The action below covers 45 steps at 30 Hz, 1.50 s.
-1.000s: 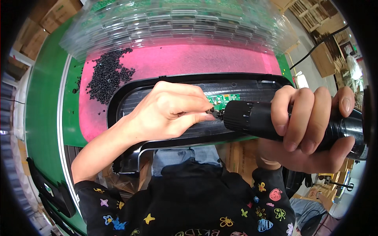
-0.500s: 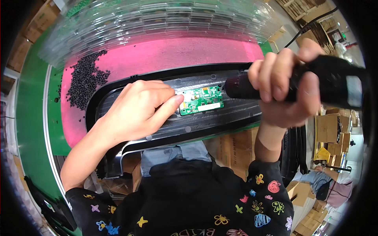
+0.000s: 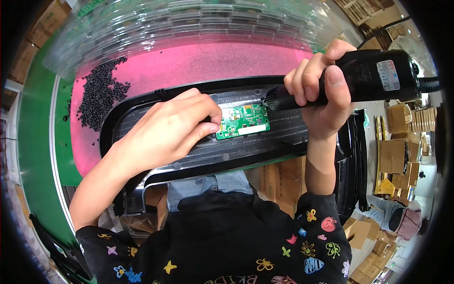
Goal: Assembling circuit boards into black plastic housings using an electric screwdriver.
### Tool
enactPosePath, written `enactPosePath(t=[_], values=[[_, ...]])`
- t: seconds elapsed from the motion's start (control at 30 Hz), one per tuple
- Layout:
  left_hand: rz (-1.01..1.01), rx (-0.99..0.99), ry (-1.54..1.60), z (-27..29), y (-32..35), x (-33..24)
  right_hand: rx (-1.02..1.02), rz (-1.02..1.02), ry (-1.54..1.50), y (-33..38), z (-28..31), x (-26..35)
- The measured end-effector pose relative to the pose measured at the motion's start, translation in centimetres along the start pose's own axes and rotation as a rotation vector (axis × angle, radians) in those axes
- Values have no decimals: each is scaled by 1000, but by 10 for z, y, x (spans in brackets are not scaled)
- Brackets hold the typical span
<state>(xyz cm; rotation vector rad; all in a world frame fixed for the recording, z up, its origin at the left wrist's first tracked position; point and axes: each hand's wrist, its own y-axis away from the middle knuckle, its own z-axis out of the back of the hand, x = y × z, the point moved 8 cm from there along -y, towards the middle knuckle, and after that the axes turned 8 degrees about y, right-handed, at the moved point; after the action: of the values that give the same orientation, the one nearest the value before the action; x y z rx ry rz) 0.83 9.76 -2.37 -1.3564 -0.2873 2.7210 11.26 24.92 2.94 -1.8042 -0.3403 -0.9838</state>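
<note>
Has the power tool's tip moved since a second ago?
Yes: in this view, the power tool has shifted its tip toward the far rim of the black plastic shell.

Cardboard boxes [image 3: 392, 157], wooden slats [image 3: 362, 15], distant co-worker [image 3: 408, 224]

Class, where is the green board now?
In the head view, the green board is mid-picture in the black shell, between the left hand and, at upper right, the power tool.
</note>
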Motion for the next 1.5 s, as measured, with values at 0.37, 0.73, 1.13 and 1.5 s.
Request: enactPosePath(t=[0.37, 0.73, 1.13, 1.5], values=[[-112, 65, -73, -10, 2, -8, 65, -41, 135, 4, -4, 1], [3, 78, -49, -10, 1, -3, 14, -159, 100, -4, -10, -9], [57, 98, -28, -10, 2, 1, -16, -97, 59, 5, -16, -5], [-289, -213, 26, 17, 11, -28, 235, 87, -238, 3, -76, 61]])
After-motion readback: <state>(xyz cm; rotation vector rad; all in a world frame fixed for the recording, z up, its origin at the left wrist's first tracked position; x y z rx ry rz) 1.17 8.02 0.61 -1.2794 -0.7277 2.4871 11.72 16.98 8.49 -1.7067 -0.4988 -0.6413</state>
